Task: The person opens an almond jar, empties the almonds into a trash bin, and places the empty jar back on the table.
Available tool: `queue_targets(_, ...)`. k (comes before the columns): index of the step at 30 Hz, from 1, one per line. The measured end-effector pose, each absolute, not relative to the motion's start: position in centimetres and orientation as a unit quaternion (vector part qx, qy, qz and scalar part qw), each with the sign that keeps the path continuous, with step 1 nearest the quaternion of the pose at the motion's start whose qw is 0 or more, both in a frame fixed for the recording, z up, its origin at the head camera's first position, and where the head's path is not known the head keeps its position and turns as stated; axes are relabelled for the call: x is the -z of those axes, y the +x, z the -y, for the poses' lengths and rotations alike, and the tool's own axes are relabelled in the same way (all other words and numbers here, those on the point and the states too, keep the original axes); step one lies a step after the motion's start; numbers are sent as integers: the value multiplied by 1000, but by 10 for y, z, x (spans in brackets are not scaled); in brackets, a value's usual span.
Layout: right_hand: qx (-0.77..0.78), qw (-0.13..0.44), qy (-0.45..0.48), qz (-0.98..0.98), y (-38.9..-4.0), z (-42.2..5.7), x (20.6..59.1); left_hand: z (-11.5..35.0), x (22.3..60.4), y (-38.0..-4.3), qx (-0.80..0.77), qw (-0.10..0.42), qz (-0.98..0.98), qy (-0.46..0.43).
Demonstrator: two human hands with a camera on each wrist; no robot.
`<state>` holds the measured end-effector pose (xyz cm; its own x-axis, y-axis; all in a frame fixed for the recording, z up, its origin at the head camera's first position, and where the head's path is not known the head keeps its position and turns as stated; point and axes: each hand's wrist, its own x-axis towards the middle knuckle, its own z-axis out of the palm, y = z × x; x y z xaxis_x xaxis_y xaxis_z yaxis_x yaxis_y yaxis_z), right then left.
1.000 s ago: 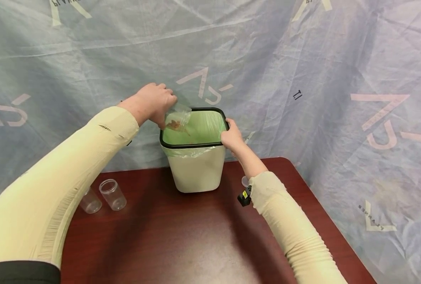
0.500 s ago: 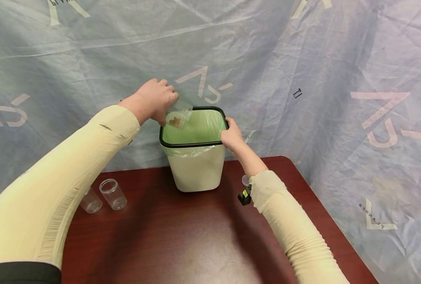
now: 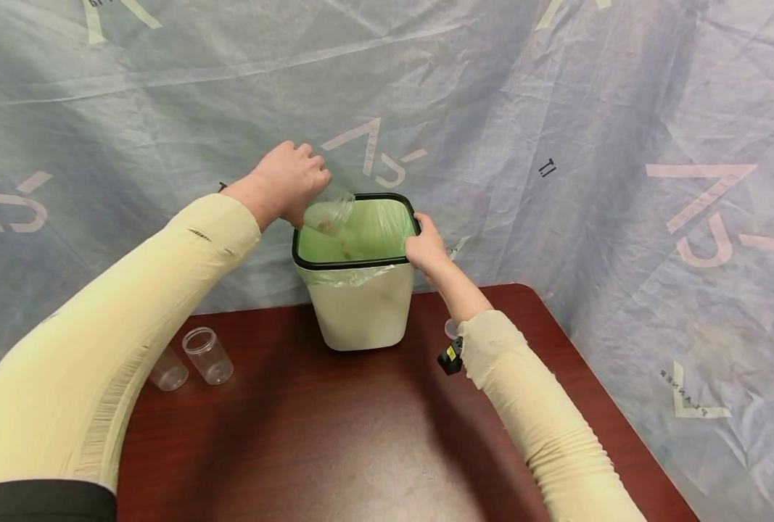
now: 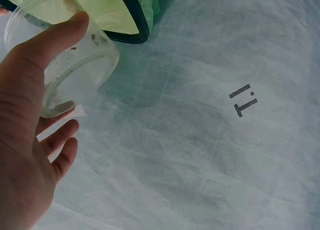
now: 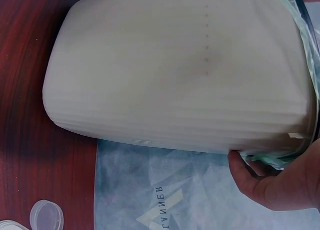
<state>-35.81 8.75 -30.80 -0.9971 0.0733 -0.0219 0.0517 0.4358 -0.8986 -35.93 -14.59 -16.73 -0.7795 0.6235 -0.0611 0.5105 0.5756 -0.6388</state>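
Observation:
My left hand (image 3: 289,180) grips a clear plastic jar (image 3: 331,209) tilted mouth-down over the left side of a white trash bin (image 3: 362,312). A few brown bits (image 3: 346,249) drop from the jar's mouth against the bin's green liner (image 3: 380,225). In the left wrist view, small dark specks cling to the jar's wall (image 4: 95,39), with the thumb along its side. My right hand (image 3: 428,249) holds the right side of the bin's black rim (image 3: 354,264). The right wrist view shows its fingers (image 5: 245,177) curled against the bin's outer wall.
Two more clear jars (image 3: 208,357) stand uncapped at the left of the dark red table (image 3: 334,435). A clear round lid (image 5: 46,216) lies on the table to the right of the bin. A printed grey sheet (image 3: 230,94) hangs behind the table.
The brown clump inside the jar has slid to the mouth, and bits now fall into the bin. The left hand has risen slightly; the right hand keeps its hold.

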Motion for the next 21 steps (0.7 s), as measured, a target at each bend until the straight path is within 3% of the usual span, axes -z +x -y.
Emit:
queue_targets(10,-533,7,-36,845,-357,-85,309,143,175,-361,-389,108,847,-347)
queue_targets(17,-535,4,-36,844,-357,-84,308,139,185,-358,-396,207,816,-366)
queue_targets(21,-537,-1,-31,843,-355,-83,307,138,192,-355,-432,225,792,-367)
